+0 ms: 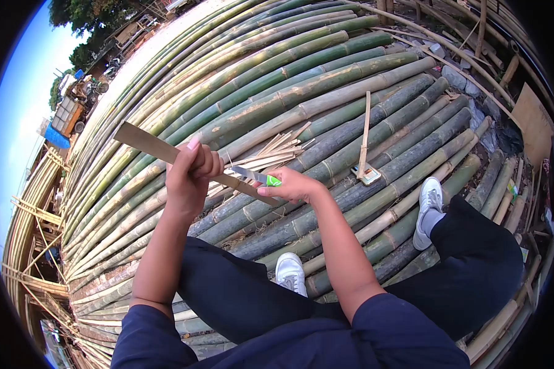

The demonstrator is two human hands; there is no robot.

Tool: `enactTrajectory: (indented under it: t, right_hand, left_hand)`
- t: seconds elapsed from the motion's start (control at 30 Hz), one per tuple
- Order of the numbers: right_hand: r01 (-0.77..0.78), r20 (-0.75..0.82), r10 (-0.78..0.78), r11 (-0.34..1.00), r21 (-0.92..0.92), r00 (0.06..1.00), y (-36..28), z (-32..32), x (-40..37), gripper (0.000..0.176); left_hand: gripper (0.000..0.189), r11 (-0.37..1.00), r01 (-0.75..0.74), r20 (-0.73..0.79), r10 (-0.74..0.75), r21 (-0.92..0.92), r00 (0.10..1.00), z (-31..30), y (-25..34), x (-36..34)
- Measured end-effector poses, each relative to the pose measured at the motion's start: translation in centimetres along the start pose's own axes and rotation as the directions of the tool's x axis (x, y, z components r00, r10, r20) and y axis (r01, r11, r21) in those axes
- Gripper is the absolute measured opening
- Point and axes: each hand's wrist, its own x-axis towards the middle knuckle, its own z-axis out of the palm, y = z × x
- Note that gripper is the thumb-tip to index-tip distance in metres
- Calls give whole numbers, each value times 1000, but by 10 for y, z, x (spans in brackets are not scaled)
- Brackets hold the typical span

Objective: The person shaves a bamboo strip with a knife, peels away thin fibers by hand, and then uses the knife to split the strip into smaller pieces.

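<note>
My left hand is closed around a flat bamboo slat, which slants down from upper left toward my other hand. In my right hand is a knife with a green handle. Its blade points left toward my left fingers, just above the slat. The slat's lower end passes close by my right thumb. Beyond both hands, a loose pile of thin split bamboo strips lies on the poles.
Long green and grey bamboo poles lie side by side under me. A narrow strip rests on a small flat box-like item. My white shoes stand on the poles. An orange truck stands far left.
</note>
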Motion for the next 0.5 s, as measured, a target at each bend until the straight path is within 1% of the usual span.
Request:
enactTrajectory:
  t: [0.03,0.1,0.13,0.17,0.23,0.27,0.3,0.37,0.4,0.43,0.5]
  right_hand:
    - [7,8,-7,1000,4,1000,5,0,2,38]
    - [11,147,-8,1000,-23,989,14,0,7,34]
    - [28,146,-35,998,54,989,13,0,1,28]
    - [28,154,-38,998,62,987,19,-2,2,28]
    - [21,151,-36,995,101,988,42,-10,9,29]
    - [-26,141,23,999,24,990,53,-17,14,29]
    - [-37,140,33,999,32,990,65,-22,18,29]
    - [-92,126,102,992,-83,987,89,-26,22,28]
    - [-108,78,125,975,-193,989,97,-25,25,26]
    - [-115,71,131,975,-190,989,104,-26,26,26]
    - [-93,-1,94,975,-202,996,120,-19,26,26]
  left_hand:
    - [44,1000,1,-3,-1,11,1000,8,1,-6]
    - [42,1000,-28,-206,25,-9,978,24,4,-16]
    - [38,998,-62,-199,57,-20,978,24,1,-22]
    - [38,998,-55,-204,52,-12,978,29,0,-25]
    - [36,985,-169,-349,143,-46,926,42,-5,-36]
    - [34,976,-208,-312,180,-60,933,41,-8,-42]
    - [34,969,-228,-360,181,-91,915,42,-14,-46]
    - [35,961,-242,-339,186,-132,922,42,-36,-51]
    - [35,973,-224,-277,199,-62,940,44,-48,-51]
    - [36,985,-175,-240,170,1,956,42,-60,-51]
    - [38,987,-134,-223,111,-89,968,40,-81,-48]
